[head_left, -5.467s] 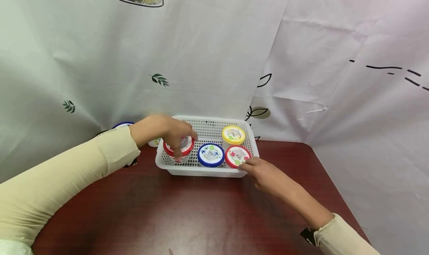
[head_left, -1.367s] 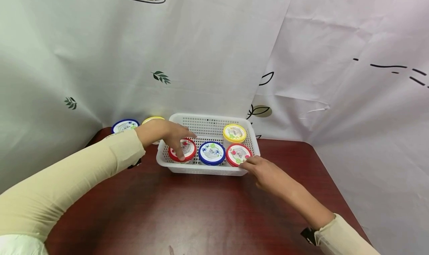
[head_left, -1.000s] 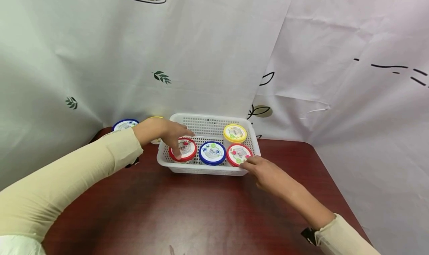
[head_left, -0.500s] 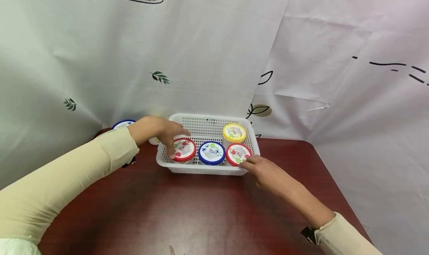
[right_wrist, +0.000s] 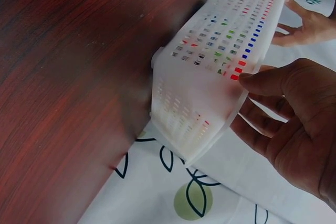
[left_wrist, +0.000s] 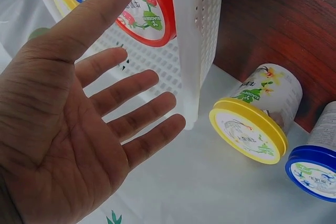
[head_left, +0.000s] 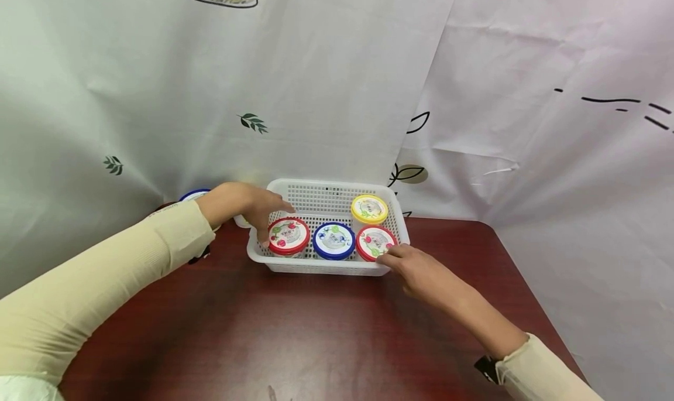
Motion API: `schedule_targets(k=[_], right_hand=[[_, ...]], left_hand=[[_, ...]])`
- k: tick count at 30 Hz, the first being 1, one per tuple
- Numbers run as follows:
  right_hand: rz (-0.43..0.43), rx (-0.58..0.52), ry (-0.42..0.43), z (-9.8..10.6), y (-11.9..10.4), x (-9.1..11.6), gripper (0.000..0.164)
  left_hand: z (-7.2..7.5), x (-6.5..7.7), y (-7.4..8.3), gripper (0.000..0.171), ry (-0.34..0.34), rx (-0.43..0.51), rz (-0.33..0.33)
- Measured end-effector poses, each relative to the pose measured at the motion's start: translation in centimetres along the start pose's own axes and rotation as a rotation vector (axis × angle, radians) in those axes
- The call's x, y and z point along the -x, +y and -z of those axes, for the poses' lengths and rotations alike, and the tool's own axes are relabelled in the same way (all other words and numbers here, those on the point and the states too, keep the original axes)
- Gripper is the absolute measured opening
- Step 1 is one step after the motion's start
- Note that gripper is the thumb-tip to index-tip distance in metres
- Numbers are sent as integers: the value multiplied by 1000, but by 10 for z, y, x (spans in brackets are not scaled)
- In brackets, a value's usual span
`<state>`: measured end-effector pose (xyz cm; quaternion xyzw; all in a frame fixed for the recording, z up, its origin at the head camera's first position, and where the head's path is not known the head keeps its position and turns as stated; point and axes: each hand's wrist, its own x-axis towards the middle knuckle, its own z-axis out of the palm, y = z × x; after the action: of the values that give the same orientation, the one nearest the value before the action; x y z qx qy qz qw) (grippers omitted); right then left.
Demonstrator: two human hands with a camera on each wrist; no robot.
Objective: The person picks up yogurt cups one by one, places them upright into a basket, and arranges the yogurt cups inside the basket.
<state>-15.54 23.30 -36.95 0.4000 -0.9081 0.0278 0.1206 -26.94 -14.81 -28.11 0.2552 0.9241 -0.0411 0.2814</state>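
Note:
A white perforated plastic basket (head_left: 326, 267) stands at the back of the table. Inside it, a tub with a red lid (head_left: 289, 235) is at the left, a blue-lidded tub (head_left: 334, 240) is in the middle and another red-lidded tub (head_left: 375, 242) is at the right. Behind that one stands a yellow-lidded tub (head_left: 369, 208). My left hand (head_left: 253, 206) hovers over the basket's left end with its fingers spread, its thumb beside the left red lid; its palm holds nothing in the left wrist view. At the front right corner, my right hand (right_wrist: 302, 108) pinches the basket rim, thumb outside.
Outside the basket, to its left, a yellow-lidded tub (left_wrist: 252, 135) and a blue-lidded tub (left_wrist: 317, 166) stand on the dark red table (head_left: 316, 331). My left arm partly covers both in the head view. A pale printed cloth (head_left: 337, 96) hangs close behind.
Earlier my left hand held the left red-lidded tub by its lid; it has let go and drawn left. The tub now sits level in the basket. My right hand has stayed on the rim.

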Motion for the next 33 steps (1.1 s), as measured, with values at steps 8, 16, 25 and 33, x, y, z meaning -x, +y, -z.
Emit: schedule_targets(k=[8, 16, 25, 33], right_hand=[[9, 3, 7, -1, 2, 0, 43], [9, -5, 5, -1, 2, 1, 45], [1, -10, -5, 0, 1, 1, 45], [1, -8, 1, 0, 1, 1, 47]], left_hand=[[-2, -2, -5, 105, 10, 5, 22], [-1, 1, -15, 103, 25, 10, 3], [1, 8, -22, 102, 45, 24, 0], [0, 10, -34, 100, 53, 55, 58]])
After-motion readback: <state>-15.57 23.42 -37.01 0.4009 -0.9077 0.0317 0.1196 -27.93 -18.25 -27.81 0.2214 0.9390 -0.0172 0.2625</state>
